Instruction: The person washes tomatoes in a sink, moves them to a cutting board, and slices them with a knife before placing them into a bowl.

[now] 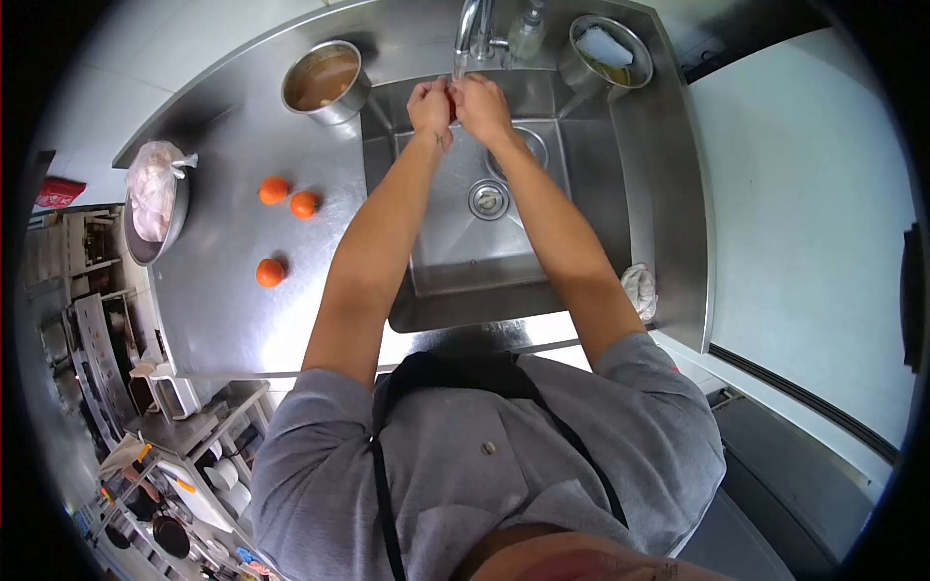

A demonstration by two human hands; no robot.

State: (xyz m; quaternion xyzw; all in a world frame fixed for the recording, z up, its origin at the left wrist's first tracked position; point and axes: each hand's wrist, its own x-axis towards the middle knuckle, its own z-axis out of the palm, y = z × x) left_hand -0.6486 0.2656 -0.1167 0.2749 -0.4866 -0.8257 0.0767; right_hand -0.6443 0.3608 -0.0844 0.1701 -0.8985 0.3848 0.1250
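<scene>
My left hand (430,107) and my right hand (480,103) are close together under the tap (467,37), at the back of the steel sink (465,276). Both have curled fingers around a red fruit (451,105), mostly hidden; only a dark red sliver shows between them. Its exact kind cannot be made out. On the counter to the left lie three round orange-red fruits: one fruit (273,190) beside a second fruit (304,204), and a third fruit (270,273) nearer my body.
A metal pot (355,108) of brownish liquid stands left of the sink. At far left, a bowl (143,250) holds a plastic bag (155,189) of pale contents. Right of the tap are a pump bottle (527,34) and another pot (635,79). A cloth (639,290) lies at the right edge.
</scene>
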